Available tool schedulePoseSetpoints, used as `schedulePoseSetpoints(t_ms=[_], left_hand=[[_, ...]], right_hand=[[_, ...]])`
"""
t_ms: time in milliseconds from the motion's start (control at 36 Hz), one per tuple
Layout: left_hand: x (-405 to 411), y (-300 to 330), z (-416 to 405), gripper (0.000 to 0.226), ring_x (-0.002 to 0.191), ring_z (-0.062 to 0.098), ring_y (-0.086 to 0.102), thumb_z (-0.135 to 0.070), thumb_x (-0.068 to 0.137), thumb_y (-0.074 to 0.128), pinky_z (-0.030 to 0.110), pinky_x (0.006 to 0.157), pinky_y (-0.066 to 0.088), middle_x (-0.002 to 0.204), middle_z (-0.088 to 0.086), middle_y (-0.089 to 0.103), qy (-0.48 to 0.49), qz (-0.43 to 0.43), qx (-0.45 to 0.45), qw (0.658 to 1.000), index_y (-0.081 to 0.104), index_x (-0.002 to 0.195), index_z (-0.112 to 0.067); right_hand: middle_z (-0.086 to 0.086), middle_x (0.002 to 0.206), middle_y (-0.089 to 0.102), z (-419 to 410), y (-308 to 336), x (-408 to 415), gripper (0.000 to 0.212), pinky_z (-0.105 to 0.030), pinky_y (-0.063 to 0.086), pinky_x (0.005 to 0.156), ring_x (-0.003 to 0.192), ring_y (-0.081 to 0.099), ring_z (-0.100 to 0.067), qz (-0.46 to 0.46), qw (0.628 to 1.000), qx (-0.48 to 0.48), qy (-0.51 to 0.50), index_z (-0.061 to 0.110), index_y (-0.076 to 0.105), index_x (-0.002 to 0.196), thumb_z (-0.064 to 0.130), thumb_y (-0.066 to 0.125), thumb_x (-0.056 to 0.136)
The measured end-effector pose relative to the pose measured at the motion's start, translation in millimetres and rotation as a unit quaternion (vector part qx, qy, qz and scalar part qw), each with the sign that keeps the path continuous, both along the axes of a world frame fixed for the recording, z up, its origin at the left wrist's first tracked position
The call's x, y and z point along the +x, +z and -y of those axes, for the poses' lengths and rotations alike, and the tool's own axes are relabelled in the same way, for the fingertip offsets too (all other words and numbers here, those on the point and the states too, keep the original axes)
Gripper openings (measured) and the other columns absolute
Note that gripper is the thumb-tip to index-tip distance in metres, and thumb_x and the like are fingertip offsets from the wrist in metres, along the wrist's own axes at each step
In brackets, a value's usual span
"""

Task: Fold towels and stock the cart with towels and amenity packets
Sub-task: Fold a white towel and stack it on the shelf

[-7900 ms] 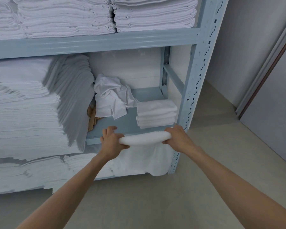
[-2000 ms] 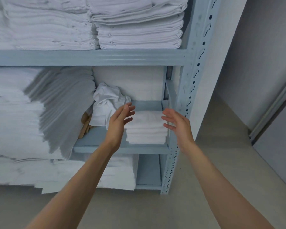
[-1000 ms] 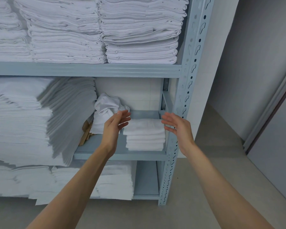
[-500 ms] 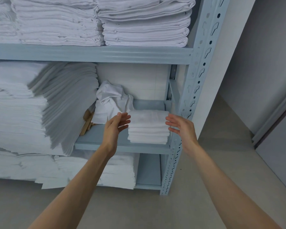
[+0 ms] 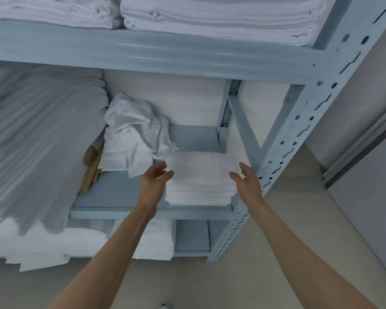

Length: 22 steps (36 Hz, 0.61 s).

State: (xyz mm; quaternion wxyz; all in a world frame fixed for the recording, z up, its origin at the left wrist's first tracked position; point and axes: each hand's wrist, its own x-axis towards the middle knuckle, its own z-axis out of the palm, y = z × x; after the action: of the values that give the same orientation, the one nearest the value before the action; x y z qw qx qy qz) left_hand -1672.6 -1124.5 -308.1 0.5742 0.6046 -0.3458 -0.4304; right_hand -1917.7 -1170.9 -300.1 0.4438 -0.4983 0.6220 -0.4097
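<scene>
Top-shelf stacks (image 5: 221,16) are cut off by the frame's upper edge. At centre, the folded towels (image 5: 201,177) sit on the middle shelf (image 5: 120,192) (crumpled cloth (image 5: 132,139) beside). Left hand (image 5: 153,181) and right hand (image 5: 246,181) flank them, fingers relaxed, grasping nothing.

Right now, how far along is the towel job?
Done: a small stack of folded towels sits on the middle shelf. In hand: nothing; the left hand and right hand flank the stack, fingers open. Left: the crumpled white cloth is unfolded, and no cart or amenity packets are in view.
</scene>
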Motion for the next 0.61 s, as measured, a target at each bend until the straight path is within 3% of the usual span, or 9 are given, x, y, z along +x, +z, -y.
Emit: schedulePoseSetpoints(t_ms=[83, 222, 333, 472, 611], left_hand=[[13.0, -23.9, 26.9, 0.049, 0.119, 0.015, 0.051, -0.020, 0.088, 0.073, 0.028, 0.096, 0.038, 0.132, 0.002, 0.054, 0.008, 0.042, 0.048, 0.998, 0.057, 0.134, -0.021], [32.2, -61.1, 60.7, 0.059, 0.134, 0.020, 0.044, -0.018, 0.090, 0.072, 0.028, 0.098, 0.036, 0.147, 0.006, 0.046, 0.003, 0.027, 0.106, 0.994, 0.049, 0.144, -0.018], [38.2, -81.6, 78.1, 0.069, 0.132, 0.018, 0.045, -0.023, 0.088, 0.075, 0.033, 0.105, 0.036, 0.151, 0.002, 0.045, -0.019, -0.020, 0.149, 0.988, 0.043, 0.149, -0.015], [35.9, -97.2, 98.5, 0.079, 0.131, 0.024, 0.048, -0.043, 0.082, 0.078, 0.052, 0.112, 0.036, 0.150, 0.001, 0.047, -0.027, -0.062, 0.207, 0.976, 0.042, 0.149, -0.021], [30.0, -101.7, 113.5, 0.095, 0.129, 0.025, 0.048, -0.068, 0.060, 0.077, 0.058, 0.104, 0.035, 0.138, -0.005, 0.056, -0.051, -0.084, 0.243, 0.965, 0.049, 0.141, -0.027]], right_hand=[[-0.005, 0.158, 0.033, 23.6, -15.5, 9.9, 0.070, -0.038, 0.032, 0.116, 0.142, 0.037, -0.022, -0.031, 0.999, 0.029, -0.008, 0.016, 0.029, 0.155, 0.028, 0.064, 0.095], [-0.010, 0.150, 0.041, 56.4, -41.7, 20.6, 0.071, -0.028, 0.036, 0.097, 0.128, 0.046, -0.025, -0.067, 0.995, 0.065, -0.026, 0.010, 0.028, 0.153, 0.024, 0.065, 0.095], [-0.011, 0.148, 0.042, 77.0, -58.0, 20.1, 0.076, -0.038, 0.040, 0.107, 0.131, 0.045, -0.031, -0.070, 0.992, 0.097, -0.043, 0.012, 0.022, 0.155, 0.029, 0.064, 0.095], [-0.008, 0.130, 0.060, 97.1, -76.9, 11.0, 0.056, -0.043, 0.045, 0.105, 0.119, 0.056, -0.030, 0.034, 0.986, 0.151, -0.060, 0.009, 0.049, 0.139, 0.040, 0.062, 0.095], [-0.001, 0.128, 0.065, 109.6, -103.2, 2.3, 0.065, -0.046, 0.043, 0.109, 0.119, 0.060, -0.024, 0.174, 0.965, 0.188, -0.062, 0.019, 0.055, 0.138, 0.056, 0.065, 0.085]])
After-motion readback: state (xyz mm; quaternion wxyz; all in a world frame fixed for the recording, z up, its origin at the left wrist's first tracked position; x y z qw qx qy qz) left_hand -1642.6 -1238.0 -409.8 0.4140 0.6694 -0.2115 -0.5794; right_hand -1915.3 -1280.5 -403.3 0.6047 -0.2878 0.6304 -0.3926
